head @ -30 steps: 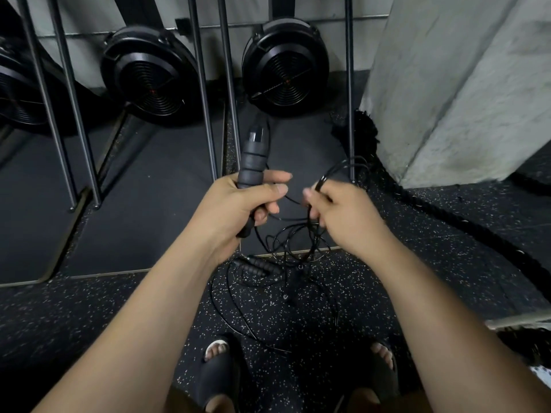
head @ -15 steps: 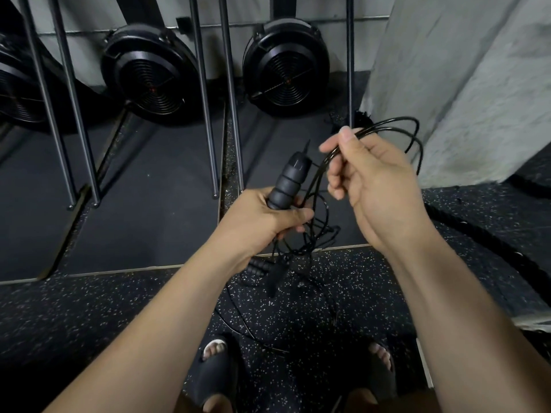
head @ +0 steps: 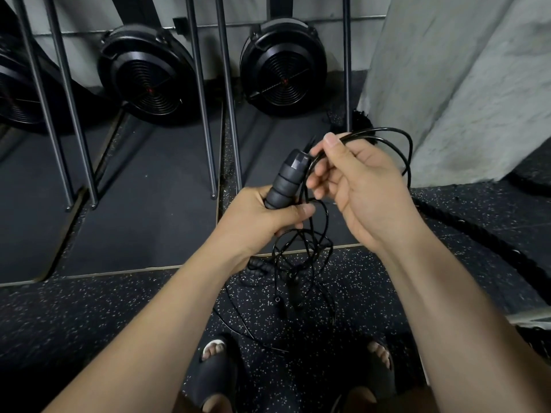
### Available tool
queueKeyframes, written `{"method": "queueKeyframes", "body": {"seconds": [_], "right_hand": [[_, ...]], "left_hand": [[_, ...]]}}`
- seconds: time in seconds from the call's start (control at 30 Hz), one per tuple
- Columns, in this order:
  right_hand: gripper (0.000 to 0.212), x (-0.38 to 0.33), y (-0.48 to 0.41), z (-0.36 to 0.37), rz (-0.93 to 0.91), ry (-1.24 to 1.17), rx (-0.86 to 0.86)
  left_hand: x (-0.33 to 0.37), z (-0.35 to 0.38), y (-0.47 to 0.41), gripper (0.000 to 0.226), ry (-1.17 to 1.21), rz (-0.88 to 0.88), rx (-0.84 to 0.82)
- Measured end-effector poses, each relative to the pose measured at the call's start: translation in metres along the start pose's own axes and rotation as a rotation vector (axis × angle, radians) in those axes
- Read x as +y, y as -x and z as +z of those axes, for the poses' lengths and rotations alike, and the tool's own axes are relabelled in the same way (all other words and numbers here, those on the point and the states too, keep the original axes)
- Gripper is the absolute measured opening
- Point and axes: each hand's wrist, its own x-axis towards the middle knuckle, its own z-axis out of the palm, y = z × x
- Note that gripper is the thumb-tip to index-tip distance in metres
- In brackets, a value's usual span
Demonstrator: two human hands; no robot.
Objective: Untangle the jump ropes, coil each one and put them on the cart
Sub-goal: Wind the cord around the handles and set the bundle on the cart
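Observation:
My left hand (head: 262,217) grips a ribbed black jump rope handle (head: 286,180) that points up and to the right. My right hand (head: 357,183) pinches loops of thin black cord (head: 408,156) between thumb and fingers, just right of the handle. The loops arc out past my right hand toward the pillar. Below both hands hangs a tangle of black cord (head: 301,251) with other handles (head: 293,289) caught in it, above the speckled floor. No cart is in view.
Two black fan machines (head: 149,76) (head: 283,67) stand at the back behind slanted metal bars (head: 205,114). A grey concrete pillar (head: 465,84) rises at the right, with a thick black rope (head: 465,234) on the floor beside it. My sandalled feet (head: 214,371) are below.
My right hand lifted the cord loops up from the tangle and to the right, then brought them closer to the handle. My left hand lowered and tilted the handle to the right.

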Motion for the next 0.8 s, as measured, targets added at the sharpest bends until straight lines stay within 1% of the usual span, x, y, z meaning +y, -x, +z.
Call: {"method": "queueKeyframes", "body": {"seconds": [0.07,0.1,0.13,0.17,0.23,0.27,0.3,0.33,0.37,0.4,0.43,0.47,0.5,0.53,0.57,0.67,0.73,0.8], "right_hand": [[0.02,-0.001,0.001,-0.002,0.011,0.031,-0.019],[0.023,0.0,0.0,-0.005,0.024,0.078,-0.019],[0.032,0.001,0.0,-0.009,0.055,0.155,-0.024],[0.042,0.002,0.001,-0.014,0.104,0.286,-0.033],[0.063,0.006,0.006,-0.024,0.225,0.708,-0.097],[0.075,0.01,0.008,-0.026,0.295,0.908,-0.16],[0.088,0.017,0.013,-0.025,0.356,1.051,-0.23],[0.095,0.026,0.017,-0.022,0.381,1.135,-0.278],[0.091,0.036,0.019,-0.02,0.371,1.154,-0.308],[0.071,0.046,0.019,-0.017,0.326,1.143,-0.319],[0.042,0.055,0.019,-0.016,0.265,1.132,-0.304],[0.021,0.06,0.017,-0.015,0.223,1.108,-0.266],[0.024,0.065,0.014,-0.017,0.198,1.088,-0.23],[0.031,0.068,0.011,-0.019,0.18,1.064,-0.198],[0.032,0.069,0.008,-0.021,0.169,1.06,-0.185],[0.024,0.065,0.006,-0.022,0.156,1.122,-0.216],[0.019,0.067,0.005,-0.023,0.122,1.08,-0.183],[0.019,0.067,0.005,-0.026,0.095,0.999,-0.137]], "left_hand": [[0.001,0.001,0.001,0.02,0.012,0.011,0.024],[0.001,0.002,0.0,0.02,0.026,0.011,0.053],[0.001,0.001,-0.001,0.018,0.05,0.01,0.09],[0.002,0.001,-0.002,0.015,0.079,0.01,0.126],[0.004,-0.002,-0.005,0.013,0.153,0.011,0.178],[0.005,-0.005,-0.007,0.018,0.192,0.008,0.199],[0.005,-0.007,-0.007,0.024,0.225,0.004,0.211],[0.005,-0.009,-0.008,0.028,0.257,0.001,0.215],[0.006,-0.01,-0.009,0.029,0.285,-0.004,0.216],[0.008,-0.012,-0.009,0.026,0.309,-0.006,0.214],[0.009,-0.014,-0.009,0.02,0.328,-0.008,0.213],[0.01,-0.017,-0.01,0.013,0.34,-0.008,0.218],[0.01,-0.02,-0.01,0.009,0.346,-0.005,0.227],[0.011,-0.024,-0.01,0.007,0.348,0.0,0.239],[0.011,-0.028,-0.011,0.007,0.353,0.003,0.252],[0.012,-0.039,-0.01,0.006,0.357,0.011,0.288],[0.013,-0.04,-0.011,0.009,0.362,0.005,0.316],[0.014,-0.043,-0.012,0.014,0.397,-0.003,0.348]]}}
